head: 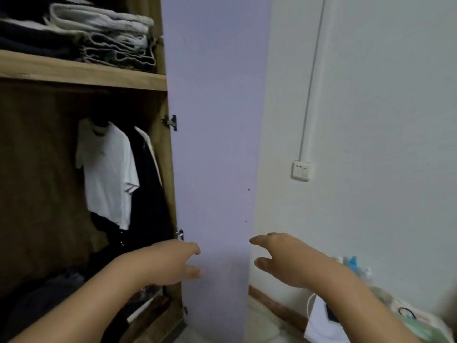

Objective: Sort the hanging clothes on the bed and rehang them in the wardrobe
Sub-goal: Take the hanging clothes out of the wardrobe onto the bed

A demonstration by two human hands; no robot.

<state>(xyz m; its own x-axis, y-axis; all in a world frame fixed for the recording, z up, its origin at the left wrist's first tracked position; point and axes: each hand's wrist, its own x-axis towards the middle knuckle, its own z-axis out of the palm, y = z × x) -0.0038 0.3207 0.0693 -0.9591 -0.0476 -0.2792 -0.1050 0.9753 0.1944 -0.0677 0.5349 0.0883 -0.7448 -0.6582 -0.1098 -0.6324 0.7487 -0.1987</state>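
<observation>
At the open wardrobe (pixel 81 73) door (pixel 215 144), I see my left hand (pixel 170 263) and right hand (pixel 279 256) loosely spread, holding nothing; a white shirt (pixel 108 174) and dark clothes (pixel 148 194) hang inside.

Head view, single: we look forward and slightly down from close range at our open wardrobe (pixel 81 169), its door (pixel 215 144) at 12 o'clock, wall (pixel 371 107) at 3, hanging clothes (pixel 111 174) at 9.
</observation>
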